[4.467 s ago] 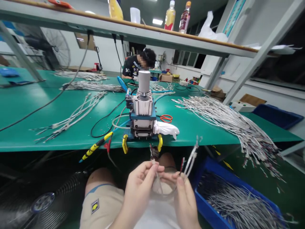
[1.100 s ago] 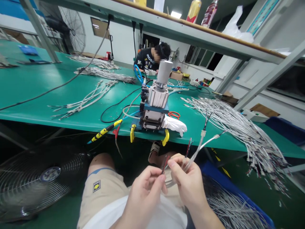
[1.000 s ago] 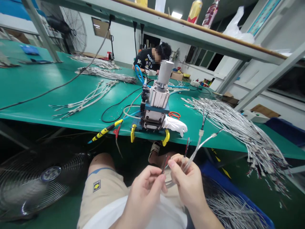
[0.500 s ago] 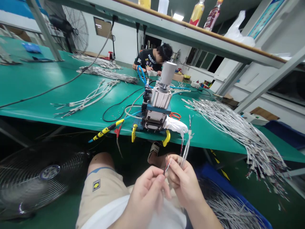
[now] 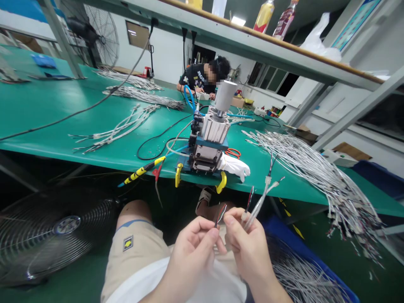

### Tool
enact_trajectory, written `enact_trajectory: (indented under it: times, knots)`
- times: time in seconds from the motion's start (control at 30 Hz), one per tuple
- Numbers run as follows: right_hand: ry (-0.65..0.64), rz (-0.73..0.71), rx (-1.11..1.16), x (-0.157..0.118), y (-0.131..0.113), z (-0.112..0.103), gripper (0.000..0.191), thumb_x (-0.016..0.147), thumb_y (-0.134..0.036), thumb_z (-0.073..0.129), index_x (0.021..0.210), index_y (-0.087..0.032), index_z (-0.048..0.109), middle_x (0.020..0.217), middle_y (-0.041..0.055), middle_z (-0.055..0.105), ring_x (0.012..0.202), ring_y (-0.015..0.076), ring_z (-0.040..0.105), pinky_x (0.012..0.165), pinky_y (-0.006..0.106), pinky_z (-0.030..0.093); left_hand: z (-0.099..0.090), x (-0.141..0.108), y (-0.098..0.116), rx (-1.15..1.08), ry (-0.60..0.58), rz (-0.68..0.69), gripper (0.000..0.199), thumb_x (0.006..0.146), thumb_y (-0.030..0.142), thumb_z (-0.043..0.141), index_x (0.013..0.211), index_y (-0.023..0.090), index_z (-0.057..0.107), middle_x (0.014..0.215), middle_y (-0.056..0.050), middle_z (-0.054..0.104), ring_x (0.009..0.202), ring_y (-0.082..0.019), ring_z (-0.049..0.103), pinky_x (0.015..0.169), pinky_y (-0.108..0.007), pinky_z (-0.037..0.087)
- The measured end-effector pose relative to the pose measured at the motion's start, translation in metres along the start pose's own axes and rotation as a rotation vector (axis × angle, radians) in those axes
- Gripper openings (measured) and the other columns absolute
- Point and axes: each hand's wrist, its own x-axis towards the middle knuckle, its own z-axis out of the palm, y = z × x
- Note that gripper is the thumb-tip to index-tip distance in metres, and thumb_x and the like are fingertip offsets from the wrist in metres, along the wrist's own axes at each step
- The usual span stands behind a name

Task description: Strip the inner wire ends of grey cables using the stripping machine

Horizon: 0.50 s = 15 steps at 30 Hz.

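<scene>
Low in front of me, my left hand (image 5: 197, 242) pinches a cable end between thumb and forefinger; its thin red, white and black wires (image 5: 221, 213) stick up and fan apart. Close beside it, my right hand (image 5: 244, 235) is closed round several pale cables (image 5: 259, 207), whose connectors and wire tips point up and to the right. Its thumb and forefinger are pressed together near the fanned wires, apart from them. Above both hands, at the bench edge, stands a small press (image 5: 208, 143) with a white cloth (image 5: 235, 165) at its right side.
Bundled cables lie on the green bench (image 5: 78, 101) at left, and a big cable pile (image 5: 312, 181) hangs over its edge at right. A blue bin (image 5: 339, 275) of cables sits low right. A floor fan (image 5: 63, 227) is at lower left. A person (image 5: 202, 78) works across the bench.
My right hand has drawn slightly away from the wires held in my left hand. The cables in it have tilted right and their tips have spread apart.
</scene>
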Motion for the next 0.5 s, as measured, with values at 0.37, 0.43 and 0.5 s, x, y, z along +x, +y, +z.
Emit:
enact_trajectory:
  times: [0.37,0.43,0.5]
  knots:
    - [-0.024,0.031,-0.105,-0.0058,0.0046,-0.0019,0.026,0.084,-0.035,0.079,0.077,-0.015,0.062,0.055,-0.0038,0.051,0.042,0.0062,0.041,0.041,0.014,0.035,0.0004,-0.0020,0.0006,0.018,-0.011,0.033,0.034,0.085,0.047,0.064,0.084,0.016,0.050,0.064,-0.001,0.064,0.038,-0.003,0.038,0.041,-0.017,0.022]
    - [-0.029,0.036,-0.103,-0.0049,0.0058,-0.0026,0.025,0.084,-0.036,0.078,0.081,-0.015,0.063,0.057,-0.0026,0.054,0.042,0.0066,0.043,0.041,0.014,0.036,0.0001,-0.0025,-0.0002,0.020,-0.023,0.029,0.034,0.085,0.047,0.062,0.084,0.016,0.050,0.064,-0.001,0.063,0.038,-0.003,0.039,0.041,-0.017,0.022]
    - [-0.055,0.045,-0.073,-0.0039,0.0052,-0.0020,0.023,0.083,-0.034,0.079,0.083,-0.016,0.065,0.059,-0.0015,0.056,0.041,0.0076,0.046,0.041,0.015,0.038,-0.0004,-0.0025,-0.0009,0.021,-0.029,0.024,0.033,0.086,0.047,0.063,0.083,0.016,0.050,0.065,-0.001,0.063,0.039,-0.003,0.039,0.041,-0.017,0.023]
